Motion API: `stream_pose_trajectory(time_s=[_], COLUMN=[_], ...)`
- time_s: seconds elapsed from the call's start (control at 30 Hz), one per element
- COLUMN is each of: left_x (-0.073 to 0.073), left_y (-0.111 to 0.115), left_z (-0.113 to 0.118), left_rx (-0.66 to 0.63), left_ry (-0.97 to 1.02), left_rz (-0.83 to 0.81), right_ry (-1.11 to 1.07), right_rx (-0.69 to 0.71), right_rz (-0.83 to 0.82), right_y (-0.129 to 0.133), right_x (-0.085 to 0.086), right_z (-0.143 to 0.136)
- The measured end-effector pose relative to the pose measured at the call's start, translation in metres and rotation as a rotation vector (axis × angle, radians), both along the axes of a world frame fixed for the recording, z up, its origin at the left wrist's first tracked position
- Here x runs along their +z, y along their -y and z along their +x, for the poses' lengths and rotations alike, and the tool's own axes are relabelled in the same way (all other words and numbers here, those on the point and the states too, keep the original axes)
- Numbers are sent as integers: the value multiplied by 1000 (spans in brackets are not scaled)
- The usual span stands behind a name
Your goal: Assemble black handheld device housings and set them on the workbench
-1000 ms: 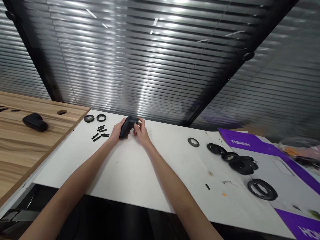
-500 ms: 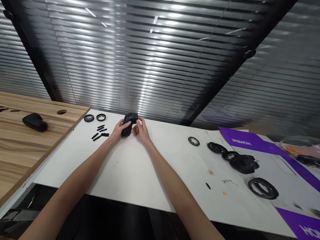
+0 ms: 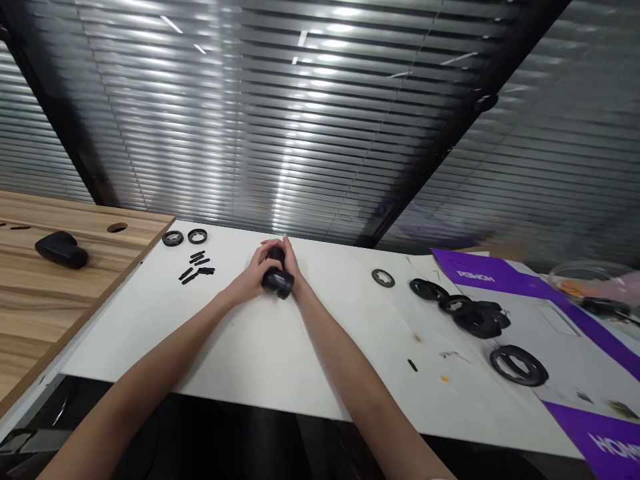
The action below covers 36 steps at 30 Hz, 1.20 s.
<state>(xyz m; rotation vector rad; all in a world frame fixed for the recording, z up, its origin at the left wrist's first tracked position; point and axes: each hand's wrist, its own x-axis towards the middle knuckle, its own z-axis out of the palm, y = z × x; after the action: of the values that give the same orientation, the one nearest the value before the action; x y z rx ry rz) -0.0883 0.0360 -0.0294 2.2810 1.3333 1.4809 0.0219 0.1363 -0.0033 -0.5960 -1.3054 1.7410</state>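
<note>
Over the white table, my left hand (image 3: 254, 275) is wrapped round a black L-shaped device (image 3: 278, 283), much like a small massage gun body. Its thick, round end points down towards me, while the handle part runs up between my palms and is partly covered. My right hand (image 3: 292, 263) presses against the far and right side of the device, fingers close together near my left fingertips. To the left of my hands lie several thin black strips (image 3: 195, 267). Beyond them sit two black rings with notched openings, one ring (image 3: 197, 236) right of the other ring (image 3: 173, 238).
A similar black L-shaped device (image 3: 62, 249) lies on the wooden table (image 3: 60, 307) at left. On the right are a flat notched ring (image 3: 383, 278), several black rings and parts (image 3: 477, 319), a larger ring (image 3: 519, 365) and a purple-and-white printed sheet (image 3: 465, 270). Blinds (image 3: 310, 133) stand behind.
The device has been turned so its round end points down towards me, and it has shifted right. My left hand has moved over it; my right hand has closed in against its side.
</note>
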Motion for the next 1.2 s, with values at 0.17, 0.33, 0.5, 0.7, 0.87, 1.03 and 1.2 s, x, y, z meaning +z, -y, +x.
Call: stream_pose_trajectory(time_s=[0.17, 0.33, 0.5, 0.7, 0.87, 1.03, 1.2], left_x=[1, 5, 11, 7, 4, 3, 5], left_y=[6, 9, 13, 11, 6, 7, 6], left_z=[8, 7, 5, 5, 4, 2, 2], left_rx=[8, 31, 18, -12, -71, -97, -155], left_ry=[-254, -265, -287, -251, -161, -89, 70], left_rz=[10, -65, -130, -124, -54, -21, -70], right_ry=[2, -46, -34, -3, -44, -118, -325], right_rx=[38, -12, -75, -122, -148, -207, -280], right_rz=[-10, -34, -47, -87, -81, -119, -218], right_y=[4, 9, 9, 4, 3, -5, -22], right_x=[9, 10, 11, 12, 10, 4, -9], right_z=[8, 7, 7, 12, 10, 12, 23])
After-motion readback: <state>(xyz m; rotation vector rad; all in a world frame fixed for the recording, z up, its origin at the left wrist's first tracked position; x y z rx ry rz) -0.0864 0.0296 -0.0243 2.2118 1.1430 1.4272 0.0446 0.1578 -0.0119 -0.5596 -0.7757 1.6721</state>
